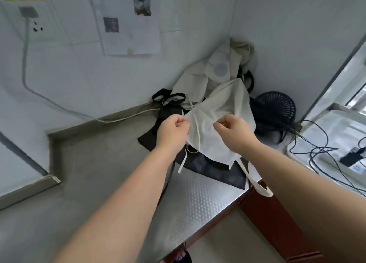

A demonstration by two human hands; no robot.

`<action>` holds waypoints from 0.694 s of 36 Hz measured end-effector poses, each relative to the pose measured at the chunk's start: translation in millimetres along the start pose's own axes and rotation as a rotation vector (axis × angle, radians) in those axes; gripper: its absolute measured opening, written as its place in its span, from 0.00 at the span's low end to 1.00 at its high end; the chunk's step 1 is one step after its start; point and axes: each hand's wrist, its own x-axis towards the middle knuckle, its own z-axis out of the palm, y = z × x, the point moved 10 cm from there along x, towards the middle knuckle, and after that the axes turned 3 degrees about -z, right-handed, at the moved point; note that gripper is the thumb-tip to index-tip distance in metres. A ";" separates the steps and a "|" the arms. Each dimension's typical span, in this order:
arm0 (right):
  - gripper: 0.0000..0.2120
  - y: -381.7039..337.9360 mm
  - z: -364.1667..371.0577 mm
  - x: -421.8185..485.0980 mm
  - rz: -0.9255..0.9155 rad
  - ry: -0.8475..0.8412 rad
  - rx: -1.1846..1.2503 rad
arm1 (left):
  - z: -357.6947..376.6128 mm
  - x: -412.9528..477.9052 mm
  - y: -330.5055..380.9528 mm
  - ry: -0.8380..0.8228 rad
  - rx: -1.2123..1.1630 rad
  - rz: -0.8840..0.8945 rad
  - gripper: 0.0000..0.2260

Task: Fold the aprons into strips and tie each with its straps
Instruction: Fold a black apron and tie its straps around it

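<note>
The left hand [174,128] and right hand [234,133], fingers curled tight, each pinch the upper edge of a cream apron [219,108]. It hangs raised over a black apron [210,166] on the steel counter [198,203], its straps [256,182] dangling near.

The single camera rides on the person's head, wide-angled, looking forward and steeply down over both forearms [122,203] at the table [198,199] in the corner of the walls [297,35], near enough that the left hand [174,133] and right hand [234,133] sit mid-frame.
</note>
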 end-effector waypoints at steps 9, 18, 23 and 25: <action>0.10 26.7 63.5 76.8 0.061 -0.111 -0.065 | -10.8 89.1 -63.5 0.014 0.317 -0.122 0.10; 0.25 38.4 150.5 121.4 -0.085 -0.404 -0.346 | -1.4 135.2 -131.7 -0.088 0.741 -0.208 0.26; 0.35 49.0 179.4 151.0 -0.216 -0.487 -0.655 | 4.8 157.9 -161.7 -0.143 0.909 -0.366 0.43; 0.38 55.9 187.3 158.2 -0.219 -0.500 -0.675 | 1.8 164.8 -175.4 -0.150 0.911 -0.442 0.50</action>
